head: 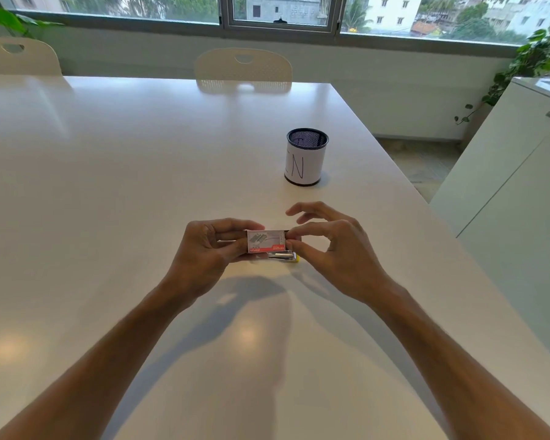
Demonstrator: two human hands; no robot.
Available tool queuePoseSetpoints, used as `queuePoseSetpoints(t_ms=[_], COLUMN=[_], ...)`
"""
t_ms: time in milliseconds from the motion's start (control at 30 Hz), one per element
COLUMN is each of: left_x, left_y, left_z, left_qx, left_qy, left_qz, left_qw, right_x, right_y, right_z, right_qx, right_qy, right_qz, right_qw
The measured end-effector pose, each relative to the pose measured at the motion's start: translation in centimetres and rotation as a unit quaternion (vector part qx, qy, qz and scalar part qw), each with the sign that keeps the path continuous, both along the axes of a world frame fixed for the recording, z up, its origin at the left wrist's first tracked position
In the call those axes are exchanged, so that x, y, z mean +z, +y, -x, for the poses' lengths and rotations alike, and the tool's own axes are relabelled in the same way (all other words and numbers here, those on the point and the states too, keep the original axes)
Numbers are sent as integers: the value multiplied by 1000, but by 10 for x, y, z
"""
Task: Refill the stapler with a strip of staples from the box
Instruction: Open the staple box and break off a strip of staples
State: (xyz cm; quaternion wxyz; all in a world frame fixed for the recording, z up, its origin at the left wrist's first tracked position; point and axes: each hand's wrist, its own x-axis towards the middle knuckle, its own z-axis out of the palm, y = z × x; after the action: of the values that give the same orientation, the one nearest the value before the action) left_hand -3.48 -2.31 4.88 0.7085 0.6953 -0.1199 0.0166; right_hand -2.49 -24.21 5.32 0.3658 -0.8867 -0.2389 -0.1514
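A small white and red staple box (266,241) is held above the white table (108,185), lengthwise between both hands. My left hand (210,249) grips its left end with thumb and fingers. My right hand (334,246) pinches its right end with thumb and forefinger, the other fingers spread. Just below the box lies a small stapler (285,257), metal with a yellow end, mostly hidden by the box and my fingers. Whether the box is open at its right end I cannot tell.
A black mesh pen holder (306,157) wrapped in white paper stands farther back to the right. Two cream chairs (243,69) sit at the far table edge. A white cabinet (508,192) stands to the right, past the table's right edge.
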Motion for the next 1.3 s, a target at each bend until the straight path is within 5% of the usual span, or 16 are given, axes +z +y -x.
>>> queuePoseSetpoints(t_ms=[633,933,1300], left_x=[1,-1,-3], left_y=[-2,-3,-3], left_z=[3,2,3], left_qx=[-26,-25,-35], left_qy=[40,48,52], left_qz=[24,25,16], left_qw=[999,998,998], right_x=[7,9,9], right_y=[-11,-10,-9], right_z=[-1,0,4], right_qx=[80,52,35], right_qy=[52,-1,31], right_qz=[1,84,64], right_qw=[995,995,997])
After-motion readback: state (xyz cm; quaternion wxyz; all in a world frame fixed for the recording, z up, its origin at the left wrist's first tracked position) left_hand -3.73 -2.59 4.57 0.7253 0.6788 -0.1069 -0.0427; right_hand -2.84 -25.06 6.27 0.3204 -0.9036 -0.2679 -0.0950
